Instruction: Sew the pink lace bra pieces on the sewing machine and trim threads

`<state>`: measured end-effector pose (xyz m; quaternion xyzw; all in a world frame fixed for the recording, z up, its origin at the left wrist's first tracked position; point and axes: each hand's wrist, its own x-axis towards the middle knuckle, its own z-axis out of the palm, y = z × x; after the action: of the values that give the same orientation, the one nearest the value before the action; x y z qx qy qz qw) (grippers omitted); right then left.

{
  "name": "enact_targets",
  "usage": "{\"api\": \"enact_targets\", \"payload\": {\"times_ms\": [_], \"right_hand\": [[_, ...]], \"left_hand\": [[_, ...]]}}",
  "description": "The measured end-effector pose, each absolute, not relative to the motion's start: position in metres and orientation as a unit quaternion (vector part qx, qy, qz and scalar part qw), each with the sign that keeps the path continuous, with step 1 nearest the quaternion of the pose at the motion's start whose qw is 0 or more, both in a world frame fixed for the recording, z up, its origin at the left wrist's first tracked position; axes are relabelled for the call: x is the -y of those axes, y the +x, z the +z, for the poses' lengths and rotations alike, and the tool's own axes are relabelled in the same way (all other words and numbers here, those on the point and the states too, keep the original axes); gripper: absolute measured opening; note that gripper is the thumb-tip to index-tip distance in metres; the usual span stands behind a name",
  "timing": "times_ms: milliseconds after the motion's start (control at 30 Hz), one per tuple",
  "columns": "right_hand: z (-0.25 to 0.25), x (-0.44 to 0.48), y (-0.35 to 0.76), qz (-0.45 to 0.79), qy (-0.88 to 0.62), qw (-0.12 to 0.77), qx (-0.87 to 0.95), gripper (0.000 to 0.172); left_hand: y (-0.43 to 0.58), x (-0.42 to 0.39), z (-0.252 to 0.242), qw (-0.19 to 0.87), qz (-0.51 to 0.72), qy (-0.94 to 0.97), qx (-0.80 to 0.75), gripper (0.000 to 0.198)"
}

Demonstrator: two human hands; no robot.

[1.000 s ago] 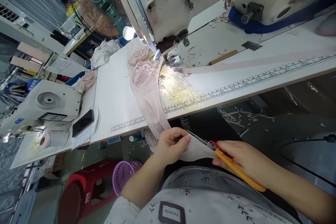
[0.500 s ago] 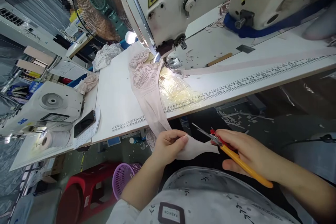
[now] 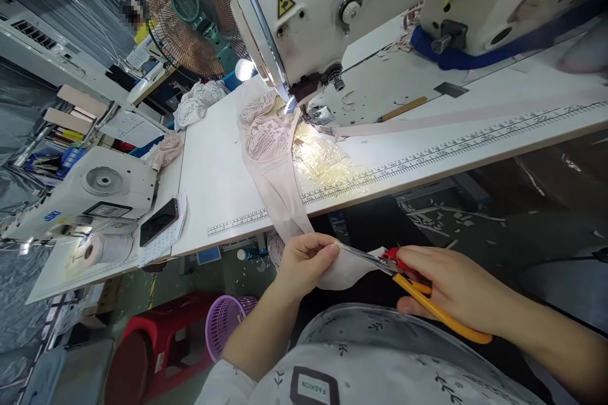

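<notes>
A pale pink lace bra piece lies under the sewing machine's needle area, and its fabric runs down over the table edge to my lap. My left hand pinches that fabric between thumb and fingers. Beyond the pinch, a pale flap of it spreads to the right. My right hand grips scissors with orange and red handles. Their blades point left along the flap's upper edge, with the tips close to my left thumb. Part of the grip is hidden by my fingers.
The sewing machine stands over the white table, whose front edge carries a printed ruler. A pale strip leads right from the needle area. At left are a phone, a thread cone, a red stool and a purple basket.
The scissors have moved left, from beside the fabric's right end to lying along the flap with their tips near my left thumb. My left hand keeps its pinch. The view has shifted slightly.
</notes>
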<state>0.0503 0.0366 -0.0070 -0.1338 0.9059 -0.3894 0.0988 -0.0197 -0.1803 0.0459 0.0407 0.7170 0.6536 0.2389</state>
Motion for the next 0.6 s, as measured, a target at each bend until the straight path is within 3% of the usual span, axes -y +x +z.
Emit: {"api": "enact_targets", "payload": {"times_ms": [600], "right_hand": [[-0.016,-0.033,0.054,-0.421,-0.124,0.110,-0.892,0.049]], "left_hand": [[-0.021,0.180,0.048,0.228,0.654,0.038,-0.720,0.036]]}}
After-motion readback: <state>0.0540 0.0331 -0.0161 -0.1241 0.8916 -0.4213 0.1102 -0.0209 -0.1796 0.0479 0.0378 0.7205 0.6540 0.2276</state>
